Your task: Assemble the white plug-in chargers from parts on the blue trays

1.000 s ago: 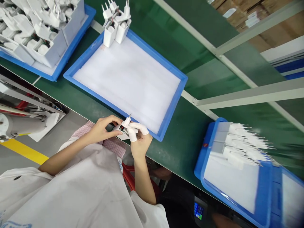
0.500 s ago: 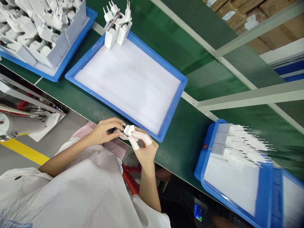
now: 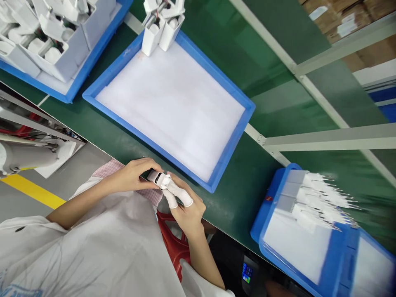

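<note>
A white power adapter with a dark gap near its middle is held between my hands above the table's front edge. My left hand closes its fingers and thumb round the housing end. From the other side, my right hand, with white finger cots on thumb and forefinger, pinches the plug end. Just beyond the hands lies a blue-rimmed tray with a white lining. At its far left corner stand a few open white adapter housings with parts inside.
Another blue tray at the far left is packed with open adapters. On the right, a blue bin holds rows of adapters with pins pointing right. Grey frame bars cross behind the table. A red stool stands below.
The adapter has turned in my hands, and its two parts now line up more closely. Both hands have shifted slightly down in view. The camera has moved a little as well.
</note>
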Demonstrator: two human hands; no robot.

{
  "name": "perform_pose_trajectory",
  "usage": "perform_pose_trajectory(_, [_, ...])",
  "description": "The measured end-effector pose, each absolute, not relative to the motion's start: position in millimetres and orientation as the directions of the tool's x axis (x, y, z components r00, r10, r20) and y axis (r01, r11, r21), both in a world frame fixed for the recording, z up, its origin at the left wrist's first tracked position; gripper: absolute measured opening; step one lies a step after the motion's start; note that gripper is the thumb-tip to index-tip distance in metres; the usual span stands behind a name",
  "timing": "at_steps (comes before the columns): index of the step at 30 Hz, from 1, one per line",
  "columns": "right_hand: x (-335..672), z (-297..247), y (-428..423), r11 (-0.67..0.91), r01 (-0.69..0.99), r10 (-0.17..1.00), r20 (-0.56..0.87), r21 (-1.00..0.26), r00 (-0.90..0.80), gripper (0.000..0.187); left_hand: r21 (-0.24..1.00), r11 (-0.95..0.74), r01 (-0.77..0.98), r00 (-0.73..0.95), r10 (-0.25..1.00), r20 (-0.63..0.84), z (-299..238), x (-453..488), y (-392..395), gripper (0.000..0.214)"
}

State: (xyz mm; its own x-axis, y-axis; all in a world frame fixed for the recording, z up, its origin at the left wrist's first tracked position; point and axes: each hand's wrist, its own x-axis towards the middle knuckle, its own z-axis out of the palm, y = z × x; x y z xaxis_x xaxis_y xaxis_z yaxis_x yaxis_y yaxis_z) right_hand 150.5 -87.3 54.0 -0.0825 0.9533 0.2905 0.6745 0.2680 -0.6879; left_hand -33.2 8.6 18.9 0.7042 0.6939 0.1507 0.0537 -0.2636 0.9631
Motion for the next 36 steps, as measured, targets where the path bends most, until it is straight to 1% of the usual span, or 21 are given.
perform_pose_trajectory(3, [145,50,-87,0.246,0.651,0.952,0.307,-0.718,-0.022,0.038,0.969,-0.245,0.031,0.722,0.676,0.148,17,-33,9,0.023])
perform_pose_trajectory(6, [143,51,-85,0.224,0.646,0.96,0.278,-0.729,-0.019,0.038,0.975,-0.223,0.002,0.715,0.682,0.154,16,-34,10,0.024])
perform_pose_trajectory(8, [144,52,-85,0.222,0.633,0.967,0.252,-0.742,-0.044,0.038,0.988,-0.154,0.032,0.73,0.679,0.082,20,-36,12,0.026])
perform_pose_trajectory(10, [146,53,-86,0.209,0.617,0.974,0.217,-0.759,-0.063,0.035,0.994,0.005,0.106,0.779,0.621,-0.086,25,-38,15,0.031])
perform_pose_trajectory(12, [147,53,-89,0.175,0.626,0.982,0.183,-0.76,-0.053,0.031,0.96,0.225,0.169,0.827,0.497,-0.262,32,-39,18,0.039])
perform_pose_trajectory(14, [147,52,-94,0.131,0.638,0.987,0.159,-0.759,-0.015,0.031,0.887,0.418,0.197,0.844,0.389,-0.37,37,-38,20,0.042])
perform_pose_trajectory(16, [145,51,-99,0.087,0.606,0.99,0.137,-0.79,0.037,0.031,0.826,0.529,0.193,0.826,0.366,-0.428,39,-34,20,0.041])
perform_pose_trajectory(18, [143,49,-102,0.005,0.49,0.993,0.064,-0.872,0.104,0.025,0.802,0.57,0.181,0.794,0.396,-0.46,39,-30,18,0.039])
perform_pose_trajectory(20, [141,45,-102,-0.122,0.269,0.983,-0.078,-0.955,0.169,0.018,0.795,0.583,0.164,0.776,0.422,-0.469,38,-26,16,0.038])
perform_pose_trajectory(21, [141,44,-101,-0.193,0.14,0.967,-0.165,-0.971,0.192,0.019,0.795,0.584,0.16,0.77,0.43,-0.471,37,-26,15,0.038])
perform_pose_trajectory(23, [142,40,-99,-0.306,-0.071,0.925,-0.314,-0.949,0.213,0.021,0.802,0.577,0.154,0.76,0.449,-0.469,37,-25,12,0.039])
perform_pose_trajectory(25, [143,39,-97,-0.371,-0.174,0.889,-0.403,-0.912,0.218,0.03,0.806,0.572,0.15,0.751,0.464,-0.469,38,-25,10,0.04])
perform_pose_trajectory(26, [143,39,-96,-0.391,-0.199,0.879,-0.428,-0.899,0.209,0.033,0.806,0.574,0.146,0.745,0.472,-0.471,38,-25,8,0.039])
perform_pose_trajectory(27, [144,39,-96,-0.402,-0.213,0.876,-0.442,-0.891,0.196,0.033,0.802,0.58,0.139,0.738,0.479,-0.474,39,-25,7,0.039])
perform_pose_trajectory(30, [147,41,-94,-0.427,-0.196,0.876,-0.457,-0.883,0.154,0.023,0.785,0.61,0.108,0.72,0.497,-0.485,39,-26,6,0.038])
perform_pose_trajectory(31, [147,42,-94,-0.432,-0.178,0.877,-0.458,-0.884,0.147,0.023,0.775,0.624,0.099,0.727,0.486,-0.485,39,-26,7,0.039])
perform_pose_trajectory(33, [148,43,-92,-0.426,-0.143,0.883,-0.445,-0.894,0.152,0.022,0.745,0.661,0.095,0.769,0.426,-0.477,37,-28,9,0.04])
perform_pose_trajectory(35, [147,45,-90,-0.398,-0.119,0.895,-0.414,-0.909,0.165,0.02,0.721,0.684,0.11,0.806,0.364,-0.468,35,-30,12,0.04])
perform_pose_trajectory(36, [147,45,-90,-0.381,-0.108,0.903,-0.395,-0.918,0.17,0.019,0.72,0.684,0.118,0.812,0.351,-0.467,34,-31,13,0.04])
